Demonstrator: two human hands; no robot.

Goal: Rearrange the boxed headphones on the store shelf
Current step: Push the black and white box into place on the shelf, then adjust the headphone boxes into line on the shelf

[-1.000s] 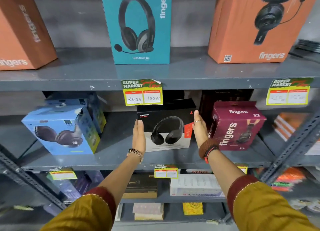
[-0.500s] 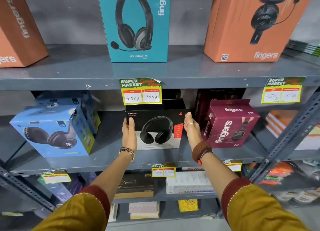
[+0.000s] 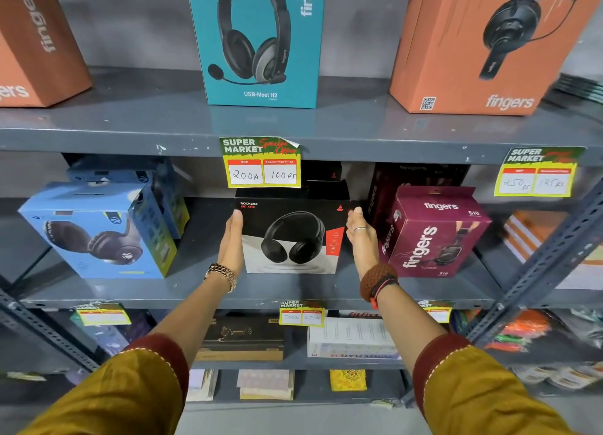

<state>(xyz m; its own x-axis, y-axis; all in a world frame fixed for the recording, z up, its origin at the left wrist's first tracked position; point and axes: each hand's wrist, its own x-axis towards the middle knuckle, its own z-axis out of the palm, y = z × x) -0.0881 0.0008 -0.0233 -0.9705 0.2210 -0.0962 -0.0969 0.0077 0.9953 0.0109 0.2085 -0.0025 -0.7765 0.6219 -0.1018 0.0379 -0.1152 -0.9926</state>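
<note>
Headphone box (image 3: 290, 238) black over white, red side stripe; left grip (image 3: 231, 242), right grip (image 3: 360, 238) straight-fingered against sides

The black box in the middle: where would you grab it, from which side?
Take the black box by its two side faces, from the front, a flat palm on each, where the left hand and right hand are. It stands upright, facing out, with gaps toward the blue box and maroon box; the price tag hangs over its top.
</note>
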